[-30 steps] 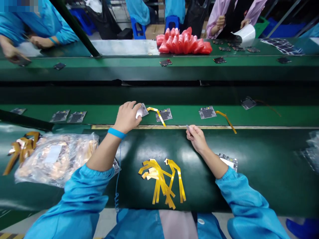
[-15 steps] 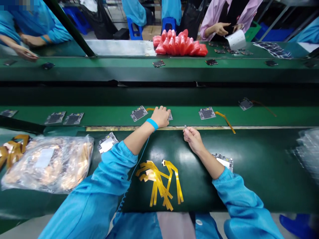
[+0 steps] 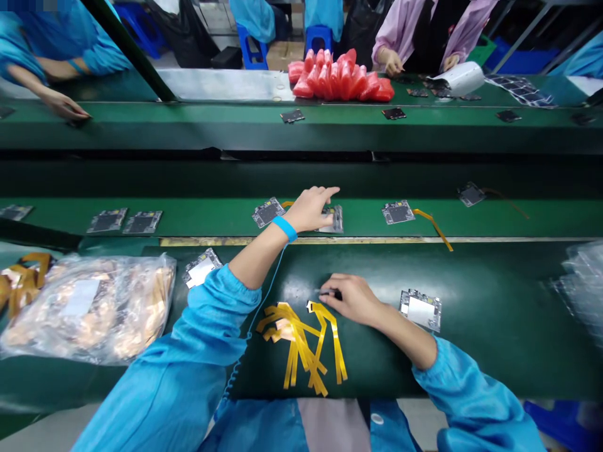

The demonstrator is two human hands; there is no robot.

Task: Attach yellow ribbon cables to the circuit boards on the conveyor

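My left hand (image 3: 308,209), with a blue strap on its wrist, reaches over the green belt. Its index finger stretches out, and the thumb side overlaps a circuit board (image 3: 337,220); contact is unclear. Another board (image 3: 267,212) with an orange flex cable lies left of this hand. Above the dark work surface, my right hand (image 3: 353,297) is closed in a pinch around a small dark and grey thing (image 3: 333,293), too small to name. Just below its fingers lies a yellow flex cable (image 3: 330,317), beside a pile of similar cables (image 3: 296,342).
A clear bag of parts (image 3: 89,311) and a board with a white label (image 3: 202,269) lie left. Another labelled board (image 3: 421,310) sits right, with clear plastic (image 3: 584,289) beyond. More boards (image 3: 398,212) rest on the belt. Co-workers' hands (image 3: 63,105) are across the line.
My right hand has come down and left from the belt edge toward the yellow cables. My left hand has shifted slightly right, and its fingers have spread. The belt's boards have moved slightly right.
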